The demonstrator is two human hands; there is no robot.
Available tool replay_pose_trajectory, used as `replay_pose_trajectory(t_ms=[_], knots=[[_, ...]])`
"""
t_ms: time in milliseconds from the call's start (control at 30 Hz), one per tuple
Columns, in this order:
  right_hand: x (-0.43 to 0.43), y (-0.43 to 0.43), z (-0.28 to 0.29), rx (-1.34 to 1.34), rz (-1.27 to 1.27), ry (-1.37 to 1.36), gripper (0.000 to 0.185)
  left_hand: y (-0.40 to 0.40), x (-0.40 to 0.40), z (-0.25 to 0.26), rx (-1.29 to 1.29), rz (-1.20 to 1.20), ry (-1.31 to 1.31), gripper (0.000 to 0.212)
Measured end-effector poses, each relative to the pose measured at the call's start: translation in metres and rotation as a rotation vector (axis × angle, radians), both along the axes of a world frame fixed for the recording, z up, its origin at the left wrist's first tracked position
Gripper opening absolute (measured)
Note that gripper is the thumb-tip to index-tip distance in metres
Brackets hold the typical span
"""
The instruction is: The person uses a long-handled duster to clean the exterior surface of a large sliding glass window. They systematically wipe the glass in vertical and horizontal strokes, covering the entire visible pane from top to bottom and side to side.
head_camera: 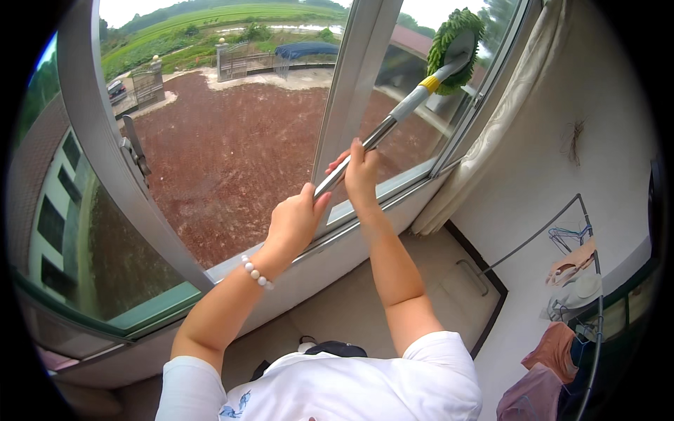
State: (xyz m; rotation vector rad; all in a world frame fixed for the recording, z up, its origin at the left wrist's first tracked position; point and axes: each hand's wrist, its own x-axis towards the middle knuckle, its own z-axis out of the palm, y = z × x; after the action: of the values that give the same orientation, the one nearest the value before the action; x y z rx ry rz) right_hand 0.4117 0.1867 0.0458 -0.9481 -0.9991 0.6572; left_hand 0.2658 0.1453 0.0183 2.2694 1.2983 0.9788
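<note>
Both hands grip the metal pole (380, 132) of a long-handled cleaning mop. My left hand (293, 221) is wrapped around its lower end, with a beaded bracelet (255, 273) on that wrist. Higher up, my right hand (361, 176) holds the same pole. The pole slants up to the right, through a grey sleeve with a yellow collar (429, 84). At its top is a green chenille mop head (454, 79), in front of the right window pane (405, 113). Whether the mop head touches the glass I cannot tell.
A grey window frame (354, 79) divides the panes, with a handle (136, 147) on the left frame. A pale curtain (489, 142) hangs at the right. Beyond it stands a metal clothes rack (600, 310) with hangers (571, 232) and garments (550, 352).
</note>
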Motion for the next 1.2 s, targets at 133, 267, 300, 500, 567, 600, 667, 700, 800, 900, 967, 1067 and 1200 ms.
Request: replay_pose_trajectory(t_ms=[133,267,300,500,567,600,667,700,800,900,967,1067,1200], knots=[[-0.112,-0.074,-0.099,-0.004,0.109,0.095,0.030,-0.080,-0.102,-0.099,-0.098,0.063,-0.070,0.025],[-0.184,-0.133,-0.159,-0.034,0.255,0.163,0.019,-0.157,-0.174,-0.152,-0.132,0.142,-0.089,0.021],[-0.188,-0.141,-0.159,-0.029,0.263,0.162,0.019,-0.167,-0.179,-0.154,-0.136,0.153,-0.118,0.020],[-0.160,-0.097,-0.073,0.063,0.252,0.018,0.017,-0.118,-0.145,-0.082,-0.072,0.136,-0.223,0.021],[-0.141,-0.069,-0.004,0.137,0.209,0.004,0.019,-0.077,-0.116,-0.038,0.033,0.135,-0.310,0.026],[-0.123,-0.051,0.030,0.171,0.204,-0.093,0.021,-0.056,-0.098,-0.011,0.071,0.131,-0.304,0.030],[-0.083,-0.026,0.106,0.230,0.107,-0.178,0.031,-0.029,-0.054,0.058,0.110,0.064,-0.344,0.034],[-0.063,-0.019,0.144,0.283,0.019,-0.229,0.034,-0.015,-0.028,0.087,0.178,0.055,-0.354,0.037],[-0.002,-0.004,0.235,0.243,-0.035,-0.415,0.038,0.015,0.038,0.164,0.277,0.040,-0.405,0.046],[0.073,0.040,0.290,0.256,-0.106,-0.426,0.038,0.030,0.094,0.206,0.303,-0.032,-0.464,0.051],[0.070,0.028,0.279,0.262,-0.096,-0.530,0.036,0.044,0.108,0.201,0.275,-0.026,-0.475,0.047],[0.077,0.036,0.230,0.279,-0.122,-0.487,0.034,0.056,0.127,0.149,0.253,-0.016,-0.505,0.040],[0.063,0.030,0.109,0.168,-0.078,-0.380,0.024,0.057,0.113,0.033,0.138,-0.023,-0.423,0.033]])
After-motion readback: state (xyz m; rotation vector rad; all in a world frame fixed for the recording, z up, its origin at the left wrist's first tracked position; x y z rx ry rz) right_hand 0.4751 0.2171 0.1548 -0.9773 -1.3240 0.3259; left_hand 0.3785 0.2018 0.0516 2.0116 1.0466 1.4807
